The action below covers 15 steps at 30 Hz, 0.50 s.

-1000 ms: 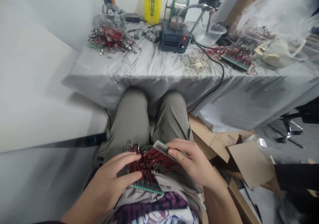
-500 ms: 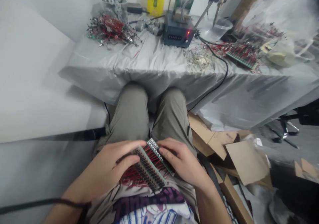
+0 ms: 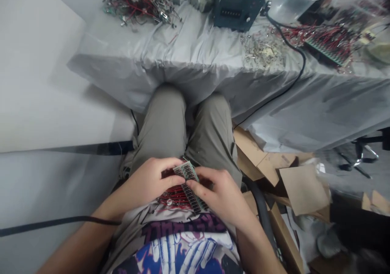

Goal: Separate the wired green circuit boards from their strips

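Note:
Over my lap, both hands grip a green circuit board panel (image 3: 192,193) with rows of small black parts. My left hand (image 3: 154,180) is closed on its left edge, thumb on the top face. My right hand (image 3: 217,188) is closed on the right side, its thumb lying across the upper face. Red wires (image 3: 174,198) with small metal parts bunch below the panel, against my shirt. The fingers under the panel are hidden, and whether a second board lies beneath I cannot tell.
Ahead stands a table draped in plastic sheeting (image 3: 189,48). On it are a dark control box (image 3: 237,7), a heap of red-wired parts (image 3: 138,1), wired boards (image 3: 329,48) and a clear tub (image 3: 297,1). Opened cardboard boxes (image 3: 304,188) lie at the right. A black cord (image 3: 61,221) crosses by my left forearm.
The two wired boards, held apart before, are now brought together into one stack. My hands have closed in, and my right thumb has moved onto the panel's face. The view has tilted downward.

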Tool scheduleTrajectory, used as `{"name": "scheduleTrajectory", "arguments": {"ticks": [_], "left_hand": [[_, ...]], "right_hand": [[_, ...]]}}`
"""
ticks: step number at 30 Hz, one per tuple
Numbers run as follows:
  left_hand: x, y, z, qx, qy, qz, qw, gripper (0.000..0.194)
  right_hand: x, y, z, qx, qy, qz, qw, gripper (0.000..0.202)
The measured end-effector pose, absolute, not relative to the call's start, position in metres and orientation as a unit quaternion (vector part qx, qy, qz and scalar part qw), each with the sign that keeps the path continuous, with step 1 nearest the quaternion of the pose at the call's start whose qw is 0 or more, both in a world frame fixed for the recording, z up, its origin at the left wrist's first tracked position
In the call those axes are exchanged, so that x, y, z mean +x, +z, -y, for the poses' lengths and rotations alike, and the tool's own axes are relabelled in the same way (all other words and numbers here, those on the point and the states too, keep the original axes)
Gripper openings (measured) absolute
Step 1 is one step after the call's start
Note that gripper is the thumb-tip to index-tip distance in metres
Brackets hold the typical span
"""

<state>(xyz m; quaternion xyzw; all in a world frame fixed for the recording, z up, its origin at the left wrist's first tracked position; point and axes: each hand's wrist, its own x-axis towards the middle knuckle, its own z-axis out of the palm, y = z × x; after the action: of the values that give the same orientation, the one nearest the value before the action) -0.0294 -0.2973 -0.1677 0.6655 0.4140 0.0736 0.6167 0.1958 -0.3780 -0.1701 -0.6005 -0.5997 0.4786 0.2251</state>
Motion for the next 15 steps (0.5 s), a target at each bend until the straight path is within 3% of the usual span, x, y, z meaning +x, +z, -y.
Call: {"name": "scheduleTrajectory", "arguments": {"ticks": [4, 10, 15], "left_hand": [[-0.028, -0.171, 0.301, 0.641, 0.094, -0.414, 0.640, 0.028], [-0.027, -0.172, 0.305, 0.624, 0.099, -0.375, 0.678, 0.021], [-0.032, -0.172, 0.306, 0.601, 0.089, -0.363, 0.706, 0.019]], "right_hand": [[0.190, -0.167, 0.382, -0.610, 0.453, 0.612, 0.221, 0.019], [0.195, -0.166, 0.380, -0.567, 0.490, 0.624, 0.221, 0.038], [0.202, -0.172, 0.375, -0.517, 0.562, 0.602, 0.235, 0.041]]}}
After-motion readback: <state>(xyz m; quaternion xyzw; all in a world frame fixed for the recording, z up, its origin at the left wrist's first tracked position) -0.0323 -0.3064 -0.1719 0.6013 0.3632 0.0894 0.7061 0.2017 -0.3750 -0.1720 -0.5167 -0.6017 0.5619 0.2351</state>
